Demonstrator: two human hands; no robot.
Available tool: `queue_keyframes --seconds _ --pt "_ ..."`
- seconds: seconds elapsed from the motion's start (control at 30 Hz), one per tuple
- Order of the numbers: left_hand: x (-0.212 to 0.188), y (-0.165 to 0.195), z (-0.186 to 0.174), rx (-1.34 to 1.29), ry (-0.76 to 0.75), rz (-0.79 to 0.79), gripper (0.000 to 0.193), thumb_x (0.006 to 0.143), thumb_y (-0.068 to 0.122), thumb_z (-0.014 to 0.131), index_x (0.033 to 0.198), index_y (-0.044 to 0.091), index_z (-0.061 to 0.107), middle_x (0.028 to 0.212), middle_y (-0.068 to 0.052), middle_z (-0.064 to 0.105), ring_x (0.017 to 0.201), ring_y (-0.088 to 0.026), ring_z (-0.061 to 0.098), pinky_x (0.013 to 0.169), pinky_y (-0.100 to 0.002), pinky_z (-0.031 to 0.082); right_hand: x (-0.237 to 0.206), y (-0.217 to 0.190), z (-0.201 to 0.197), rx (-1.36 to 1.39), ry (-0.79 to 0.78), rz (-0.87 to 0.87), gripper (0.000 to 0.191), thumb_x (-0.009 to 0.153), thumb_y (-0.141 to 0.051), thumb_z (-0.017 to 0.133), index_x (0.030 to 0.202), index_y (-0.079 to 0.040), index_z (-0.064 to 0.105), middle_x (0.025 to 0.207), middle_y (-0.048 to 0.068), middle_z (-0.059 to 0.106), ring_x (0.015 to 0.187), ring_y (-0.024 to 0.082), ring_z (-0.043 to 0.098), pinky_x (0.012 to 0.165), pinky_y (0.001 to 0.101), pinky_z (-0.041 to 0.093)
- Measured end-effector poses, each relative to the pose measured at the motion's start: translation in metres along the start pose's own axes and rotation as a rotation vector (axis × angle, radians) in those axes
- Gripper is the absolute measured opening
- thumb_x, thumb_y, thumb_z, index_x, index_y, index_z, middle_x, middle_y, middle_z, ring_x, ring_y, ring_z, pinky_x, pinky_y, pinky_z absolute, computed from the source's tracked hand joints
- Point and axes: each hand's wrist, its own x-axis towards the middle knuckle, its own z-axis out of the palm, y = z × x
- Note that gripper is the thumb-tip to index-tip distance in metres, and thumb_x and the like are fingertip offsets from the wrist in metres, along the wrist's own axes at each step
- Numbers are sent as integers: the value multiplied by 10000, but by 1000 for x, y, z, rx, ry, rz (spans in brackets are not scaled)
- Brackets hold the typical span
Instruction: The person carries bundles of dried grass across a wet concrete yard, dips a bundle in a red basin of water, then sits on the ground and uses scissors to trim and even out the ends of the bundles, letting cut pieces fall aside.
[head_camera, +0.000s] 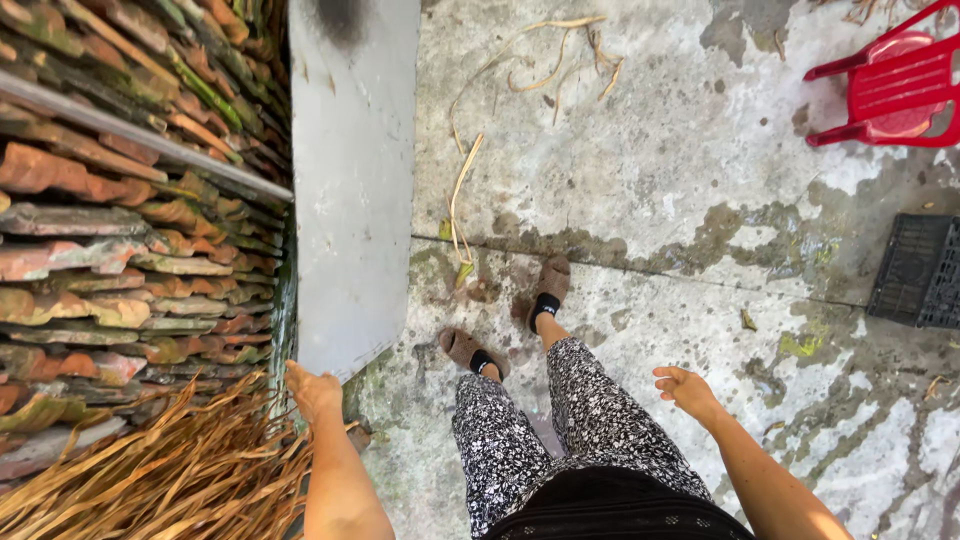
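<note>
I look straight down at my own legs in black-and-white patterned trousers and brown slippers on stained concrete. My left hand hangs low at the left, fingers loosely together, holding nothing, close to the lower corner of a grey flat slab and a heap of dry palm leaves. My right hand is out to the right of my thigh, fingers slightly spread and empty, above bare concrete.
Stacked old clay roof tiles fill the left side. A red plastic chair stands at the top right and a black plastic crate at the right edge. Dry stalks lie ahead on the mossy concrete floor.
</note>
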Motion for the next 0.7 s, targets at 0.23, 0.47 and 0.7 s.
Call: queue_keyframes --seconds 0.23,0.47,0.7 --pt "-79 119 10 22 -230 58 707 897 375 737 1503 97 504 1332 -259 625 1267 -403 578 1088 -449 452 23 -41 -105 91 25 -168 380 966 -186 584 1336 -160 664 1159 37 766 924 154 710 742 320 514" --pt "-146 254 36 -389 -486 390 472 903 310 702 1335 125 654 1218 -125 742 1134 -250 713 998 -368 532 43 -66 -199 235 21 -227 347 983 -128 558 1315 -148 658 1169 23 746 918 115 692 753 303 501" --pt "-139 337 37 -353 -562 355 494 879 281 712 1361 203 639 1212 -87 748 1095 -251 715 976 -364 536 74 -126 -237 259 31 -253 350 1001 -188 603 1346 -162 662 1149 10 734 901 125 660 787 292 497"
